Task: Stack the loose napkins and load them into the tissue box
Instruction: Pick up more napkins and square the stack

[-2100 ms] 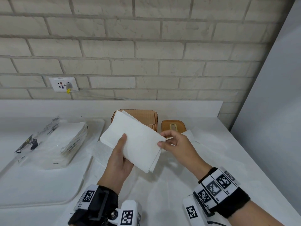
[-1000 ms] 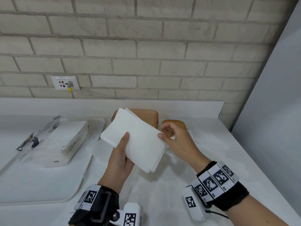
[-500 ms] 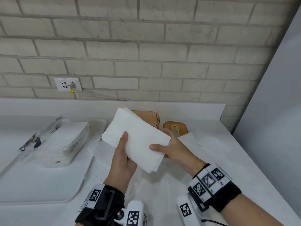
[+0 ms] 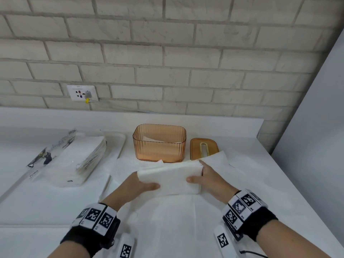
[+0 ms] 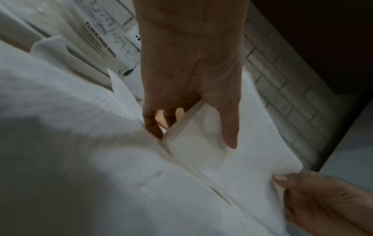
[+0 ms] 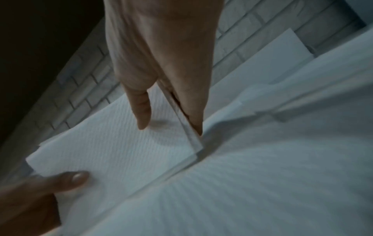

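A white stack of napkins [image 4: 171, 178] stands on its long edge on the paper-covered counter, just in front of the amber tissue box [image 4: 159, 144]. My left hand [image 4: 138, 183] grips its left end, thumb on the near face and fingers behind. My right hand [image 4: 203, 176] grips the right end the same way. The left wrist view shows the stack of napkins [image 5: 238, 153] pinched by my left hand [image 5: 191, 124]; in the right wrist view my right hand [image 6: 171, 115] pinches the stack of napkins [image 6: 113, 146]. The box is open with a few napkins inside.
The box's amber lid [image 4: 203, 148] with a slot lies right of the box. A plastic-wrapped napkin pack [image 4: 74, 161] rests on a white tray [image 4: 22, 202] at the left. Loose white sheets [image 4: 186, 220] cover the counter under my hands. A brick wall stands behind.
Both hands have lowered the stack from mid-air and turned it level, onto its edge on the counter. The right hand moved from the top face to grip the right end.
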